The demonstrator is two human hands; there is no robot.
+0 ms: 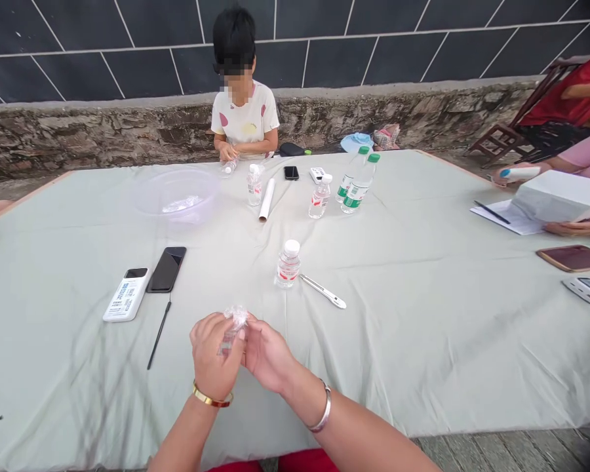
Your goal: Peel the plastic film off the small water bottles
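Near the front of the table, my left hand (pixel 214 354) and my right hand (pixel 270 354) are wrapped round a small clear bottle (pixel 226 342). Crumpled clear plastic film (pixel 236 316) bunches over the bottle's top, between my fingertips. Much of the bottle is hidden behind my fingers. Just beyond my hands stands another small bottle (pixel 288 265) with a white cap and a red-and-white label. A white utility knife (pixel 323 292) lies beside it on the right.
Left lie a white power bank (pixel 126 295), a black phone (pixel 167 269) and a cord. Farther back are a clear basin (pixel 147 203) with plastic film, a roll (pixel 267 200), small bottles and green-capped bottles (pixel 356 187). A person (pixel 246 118) sits opposite; another holds a white box (pixel 565 196) at right.
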